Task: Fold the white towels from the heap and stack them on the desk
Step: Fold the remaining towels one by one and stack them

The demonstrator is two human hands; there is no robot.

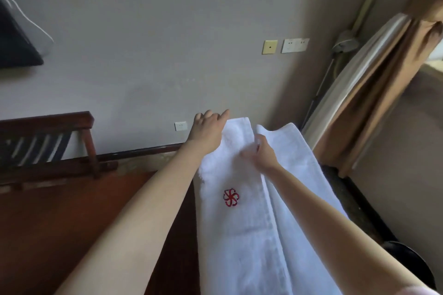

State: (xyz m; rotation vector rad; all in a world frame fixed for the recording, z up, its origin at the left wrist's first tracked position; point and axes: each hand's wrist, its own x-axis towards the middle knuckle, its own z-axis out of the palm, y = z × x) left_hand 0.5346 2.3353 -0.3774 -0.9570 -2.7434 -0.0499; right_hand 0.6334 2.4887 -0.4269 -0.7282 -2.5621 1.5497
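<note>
One white towel [242, 235] is in hand, drawn out lengthwise away from the person toward the wall [167, 55]. It is doubled along its length into two long panels that meet at a central crease. The left panel bears a red emblem [231, 197]; the right panel is plain. The towel runs along the right end of the dark wooden desk [60, 223]; whether it rests on the surface or is held just above it cannot be told. The left hand [207, 132] is at the far left corner of the towel, back of the hand uppermost, with its fingers [209, 114] bent at the knuckles and reaching over the far edge, the forefinger lying along that edge. The thumb is hidden beneath, so the underside of this hold is not seen. The right hand [265, 153] sits on the crease just short of the far edge, fingers drawn together and pinching a ridge of cloth where the two panels meet; the fabric puckers at that point. Both forearms are bare and extended. The hands are near each other, with the left panel between them. To the left of the desk stands a wooden rack [48, 143] with dark straps. The wall carries a yellow plate [270, 46], a white socket panel [294, 45] and a low socket [181, 126]. A brown curtain [383, 79] hangs at the right.
</note>
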